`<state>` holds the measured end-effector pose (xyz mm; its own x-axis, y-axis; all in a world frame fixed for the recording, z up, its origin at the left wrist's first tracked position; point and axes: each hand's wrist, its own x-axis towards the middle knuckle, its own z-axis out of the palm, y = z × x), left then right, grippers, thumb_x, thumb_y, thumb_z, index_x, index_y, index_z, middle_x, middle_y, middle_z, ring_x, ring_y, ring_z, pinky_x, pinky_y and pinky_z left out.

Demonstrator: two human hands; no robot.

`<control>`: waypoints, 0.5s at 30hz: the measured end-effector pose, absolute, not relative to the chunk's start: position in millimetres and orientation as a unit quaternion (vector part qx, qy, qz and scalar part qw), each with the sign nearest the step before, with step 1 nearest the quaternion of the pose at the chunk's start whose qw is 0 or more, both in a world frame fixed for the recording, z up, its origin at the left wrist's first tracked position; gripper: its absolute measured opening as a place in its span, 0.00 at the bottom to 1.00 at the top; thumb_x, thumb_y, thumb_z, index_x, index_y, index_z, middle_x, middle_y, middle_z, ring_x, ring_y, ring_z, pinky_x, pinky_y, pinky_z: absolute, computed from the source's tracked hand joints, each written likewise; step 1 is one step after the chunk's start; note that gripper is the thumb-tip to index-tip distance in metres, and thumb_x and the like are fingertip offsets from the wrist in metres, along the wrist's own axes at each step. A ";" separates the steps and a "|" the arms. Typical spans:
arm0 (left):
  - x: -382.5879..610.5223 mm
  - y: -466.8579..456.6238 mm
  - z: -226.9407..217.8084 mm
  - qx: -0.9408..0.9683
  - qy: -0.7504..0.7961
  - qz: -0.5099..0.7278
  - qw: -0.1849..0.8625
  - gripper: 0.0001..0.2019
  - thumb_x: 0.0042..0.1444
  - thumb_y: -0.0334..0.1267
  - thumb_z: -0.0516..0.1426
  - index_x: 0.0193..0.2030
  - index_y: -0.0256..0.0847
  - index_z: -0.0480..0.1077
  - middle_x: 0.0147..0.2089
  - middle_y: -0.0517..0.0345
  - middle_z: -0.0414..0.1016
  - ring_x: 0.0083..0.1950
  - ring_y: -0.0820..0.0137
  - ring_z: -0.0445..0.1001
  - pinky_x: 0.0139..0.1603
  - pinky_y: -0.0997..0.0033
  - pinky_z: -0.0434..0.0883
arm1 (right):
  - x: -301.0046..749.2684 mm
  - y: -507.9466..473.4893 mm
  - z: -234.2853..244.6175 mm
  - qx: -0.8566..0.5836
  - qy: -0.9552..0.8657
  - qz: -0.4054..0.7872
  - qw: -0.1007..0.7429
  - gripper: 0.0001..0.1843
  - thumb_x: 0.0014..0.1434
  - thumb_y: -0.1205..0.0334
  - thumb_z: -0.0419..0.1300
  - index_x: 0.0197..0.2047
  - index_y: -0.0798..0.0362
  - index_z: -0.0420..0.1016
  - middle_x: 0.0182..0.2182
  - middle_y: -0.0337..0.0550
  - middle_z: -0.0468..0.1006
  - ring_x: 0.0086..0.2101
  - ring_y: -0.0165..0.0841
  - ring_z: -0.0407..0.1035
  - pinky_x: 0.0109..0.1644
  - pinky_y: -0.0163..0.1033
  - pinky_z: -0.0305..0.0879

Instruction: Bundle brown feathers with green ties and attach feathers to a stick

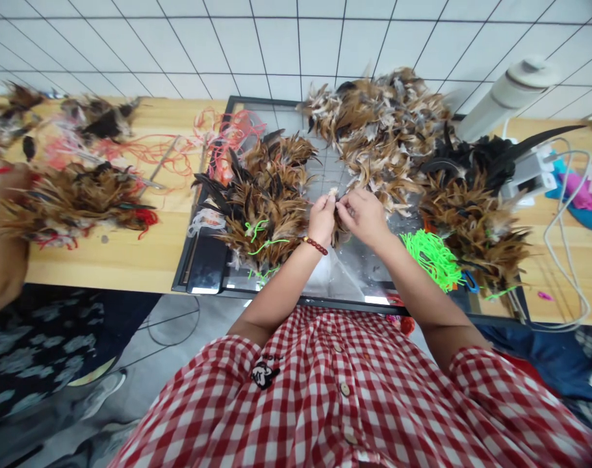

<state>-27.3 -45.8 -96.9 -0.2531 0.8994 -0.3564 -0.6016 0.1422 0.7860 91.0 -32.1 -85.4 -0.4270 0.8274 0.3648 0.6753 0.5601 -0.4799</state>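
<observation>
My left hand (321,220), with a red bead bracelet on the wrist, and my right hand (362,214) meet over a glass-topped board (344,273). Both are pinched together on a small bunch of brown feathers (333,195) whose pale quill ends stick up between the fingers. A heap of bundled brown and black feathers (261,201) lies just left of my left hand. A larger loose pile of brown and white feathers (378,130) sits beyond my hands. Green string (432,257) lies to the right of my right forearm.
More feather bundles (476,221) lie at the right, by a white bottle (507,97), a white box with cables (563,214) and blue scissors (468,281). Red string (218,140) and feathers (71,201) cover the wooden table at the left, where another person's arm (3,260) rests.
</observation>
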 end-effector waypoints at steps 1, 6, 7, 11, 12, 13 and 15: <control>-27.4 -46.1 -96.6 0.160 0.476 0.632 0.589 0.17 0.64 0.37 0.65 0.26 0.38 0.64 0.23 0.70 0.62 0.25 0.82 0.61 0.29 0.82 0.60 | 91.5 -32.8 -84.9 -0.443 -0.841 0.129 0.283 0.15 0.69 0.55 0.53 0.39 0.51 0.78 0.39 0.54 0.80 0.43 0.44 0.72 0.52 0.50 0.67; -31.6 -46.7 -88.3 0.147 0.479 0.615 0.609 0.20 0.65 0.48 0.63 0.29 0.41 0.62 0.20 0.72 0.55 0.18 0.83 0.50 0.21 0.79 0.47 | 93.8 -30.9 -83.5 -0.460 -0.738 0.303 0.390 0.14 0.64 0.47 0.62 0.42 0.49 0.79 0.36 0.46 0.80 0.37 0.38 0.72 0.46 0.45 0.70; -32.2 -46.8 -86.2 0.145 0.478 0.613 0.611 0.20 0.65 0.48 0.63 0.29 0.41 0.62 0.19 0.72 0.55 0.18 0.83 0.49 0.21 0.79 0.47 | 93.6 -29.0 -83.8 -0.469 -0.691 0.355 0.420 0.17 0.61 0.45 0.65 0.42 0.49 0.78 0.34 0.44 0.79 0.34 0.36 0.71 0.43 0.43 0.70; -32.3 -47.8 -80.5 0.145 0.476 0.606 0.621 0.20 0.66 0.50 0.62 0.30 0.40 0.62 0.19 0.72 0.54 0.17 0.84 0.48 0.21 0.80 0.46 | 91.5 -20.3 -84.1 -0.471 -0.577 0.482 0.462 0.26 0.45 0.41 0.75 0.40 0.49 0.78 0.30 0.39 0.78 0.31 0.32 0.69 0.39 0.39 0.68; -32.0 -48.2 -79.9 0.147 0.475 0.606 0.621 0.20 0.65 0.50 0.63 0.30 0.40 0.63 0.19 0.72 0.54 0.17 0.84 0.48 0.21 0.80 0.46 | 91.1 -18.9 -83.7 -0.471 -0.567 0.496 0.460 0.25 0.44 0.41 0.75 0.38 0.50 0.78 0.29 0.38 0.78 0.30 0.31 0.69 0.38 0.39 0.67; -31.8 -48.6 -79.6 0.149 0.475 0.606 0.621 0.21 0.64 0.51 0.63 0.30 0.40 0.63 0.20 0.72 0.54 0.17 0.84 0.49 0.21 0.80 0.46 | 91.0 -17.8 -83.2 -0.472 -0.561 0.505 0.456 0.24 0.43 0.41 0.75 0.35 0.50 0.79 0.27 0.38 0.77 0.28 0.31 0.68 0.36 0.38 0.66; -31.3 -49.4 -80.0 0.156 0.477 0.601 0.623 0.21 0.63 0.51 0.64 0.30 0.40 0.62 0.20 0.72 0.55 0.18 0.84 0.49 0.21 0.80 0.46 | 91.5 -16.7 -81.8 -0.472 -0.561 0.511 0.449 0.21 0.43 0.44 0.74 0.31 0.51 0.79 0.24 0.38 0.76 0.26 0.30 0.66 0.33 0.38 0.63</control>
